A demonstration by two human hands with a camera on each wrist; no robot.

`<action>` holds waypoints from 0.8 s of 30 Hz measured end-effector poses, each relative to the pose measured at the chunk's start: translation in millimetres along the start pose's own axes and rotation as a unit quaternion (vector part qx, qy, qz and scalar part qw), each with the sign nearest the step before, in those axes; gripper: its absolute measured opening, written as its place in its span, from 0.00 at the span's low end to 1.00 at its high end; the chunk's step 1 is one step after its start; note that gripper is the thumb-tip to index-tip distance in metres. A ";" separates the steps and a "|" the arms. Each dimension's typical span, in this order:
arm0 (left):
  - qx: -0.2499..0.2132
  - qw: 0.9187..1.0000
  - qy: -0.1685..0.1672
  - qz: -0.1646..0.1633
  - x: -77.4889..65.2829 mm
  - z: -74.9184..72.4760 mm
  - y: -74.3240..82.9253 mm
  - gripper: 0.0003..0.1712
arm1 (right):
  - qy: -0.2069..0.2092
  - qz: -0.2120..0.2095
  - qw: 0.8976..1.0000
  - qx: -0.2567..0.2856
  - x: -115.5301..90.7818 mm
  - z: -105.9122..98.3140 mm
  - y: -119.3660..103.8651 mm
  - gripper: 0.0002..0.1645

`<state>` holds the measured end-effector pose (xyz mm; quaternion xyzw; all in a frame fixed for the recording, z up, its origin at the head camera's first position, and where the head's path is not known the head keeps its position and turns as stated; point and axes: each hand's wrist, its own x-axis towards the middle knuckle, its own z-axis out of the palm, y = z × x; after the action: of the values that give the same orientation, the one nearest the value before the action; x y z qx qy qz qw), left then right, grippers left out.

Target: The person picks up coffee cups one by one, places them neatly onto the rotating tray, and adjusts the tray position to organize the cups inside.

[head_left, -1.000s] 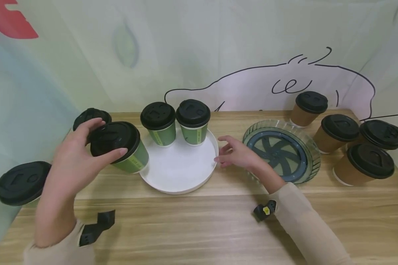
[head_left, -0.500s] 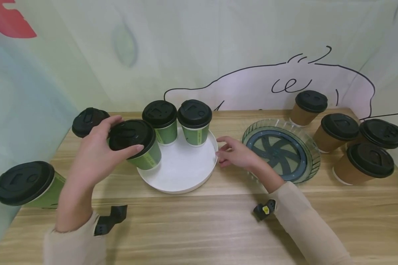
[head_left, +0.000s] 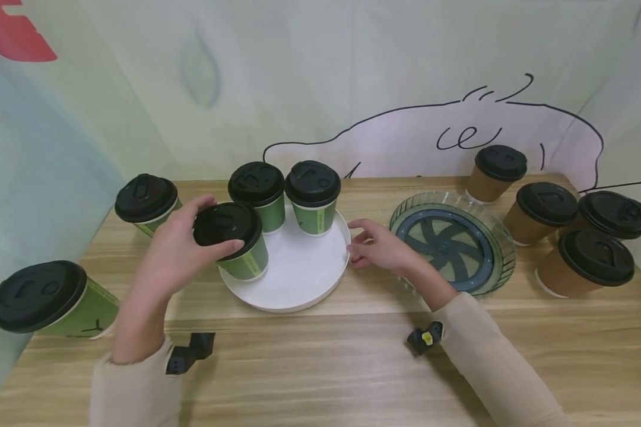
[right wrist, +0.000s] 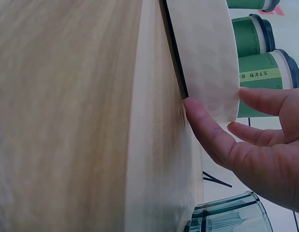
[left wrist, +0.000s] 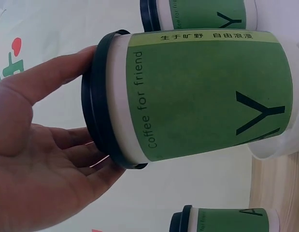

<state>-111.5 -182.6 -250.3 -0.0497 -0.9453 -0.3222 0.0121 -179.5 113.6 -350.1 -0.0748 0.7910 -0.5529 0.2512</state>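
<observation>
My left hand (head_left: pixel 178 255) grips a green paper cup (left wrist: pixel 207 92) by its black lid, fingers on one side and thumb on the other. The cup stands upright over the left part of a round white tray (head_left: pixel 299 279); whether its base touches the tray, I cannot tell. Two more lidded green cups, the left one (head_left: pixel 272 214) and the right one (head_left: pixel 315 218), stand together at the tray's back. At the tray's right edge, my right hand (head_left: pixel 380 248) pinches the rim, thumb low and fingers higher in the right wrist view.
Two lidded green cups, one at the back (head_left: pixel 146 198) and one nearer (head_left: pixel 80 308), stand left of my left arm. A clear ribbed dish (head_left: pixel 504 261) sits right of the tray. Beyond it are several brown cups (head_left: pixel 534 222) with black lids. A printed cloth backdrop (head_left: pixel 299 71) rises behind the table.
My left hand has carried the green cup rightward, from the tray's left edge to over the tray's left part. The right hand has stayed at the rim.
</observation>
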 end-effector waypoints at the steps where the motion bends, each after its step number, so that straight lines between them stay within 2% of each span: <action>1: -0.001 1.000 -0.002 -0.001 0.3 0.8 -0.4 0.48 | -0.001 0.000 1.000 -0.001 0.3 -0.1 0.1 0.29; 9: 0.001 1.000 -0.007 -0.013 2.2 6.0 -4.1 0.48 | 0.000 0.004 1.000 0.000 1.3 0.0 1.8 0.29; 24: 0.001 1.000 -0.015 -0.027 4.7 6.0 -6.0 0.48 | -0.002 -0.004 1.000 0.005 0.0 0.6 1.3 0.29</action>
<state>-116.7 -183.2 -258.4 -0.0293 -0.9467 -0.3205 -0.0105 -179.0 113.6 -351.5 -0.0778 0.7871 -0.5582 0.2506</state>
